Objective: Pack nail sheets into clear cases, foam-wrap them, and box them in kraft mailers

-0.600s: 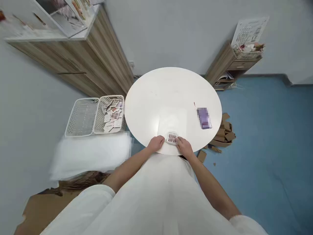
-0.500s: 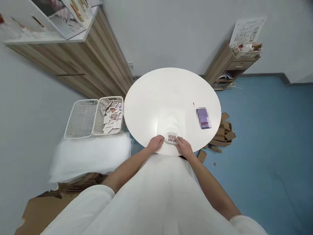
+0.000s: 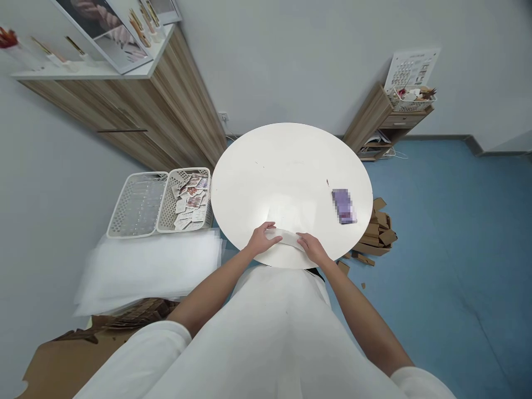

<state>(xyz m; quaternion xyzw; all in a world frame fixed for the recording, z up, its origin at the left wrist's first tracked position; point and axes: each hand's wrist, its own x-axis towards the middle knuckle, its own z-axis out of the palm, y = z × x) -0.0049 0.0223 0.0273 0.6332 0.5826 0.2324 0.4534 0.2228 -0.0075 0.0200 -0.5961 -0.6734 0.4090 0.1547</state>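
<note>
A white, slightly curved strip (image 3: 287,238) is stretched between my two hands near the table's front edge; its material is not clear. My left hand (image 3: 261,239) is closed on the left end, with the thumb and fingers on either side of it. At the other end, my right hand (image 3: 312,247) grips the strip with its fingertips. The small clear case with brown nail-like pieces does not show now; I cannot tell whether it is under the strip. All this is over the white oval table (image 3: 286,149).
Left of the table are a white basket (image 3: 166,213) of printed cards and another basket (image 3: 120,208) of clear pieces. White sheets (image 3: 145,266) lie below them. A blurred purple object (image 3: 344,206) rests on the table's right side. Cardboard scraps (image 3: 376,233) lie on the floor.
The case with brown pieces between my hands has gone from sight, and a white strip now spans there. My left hand has opened out and taken the strip's end. The view has shifted slightly.
</note>
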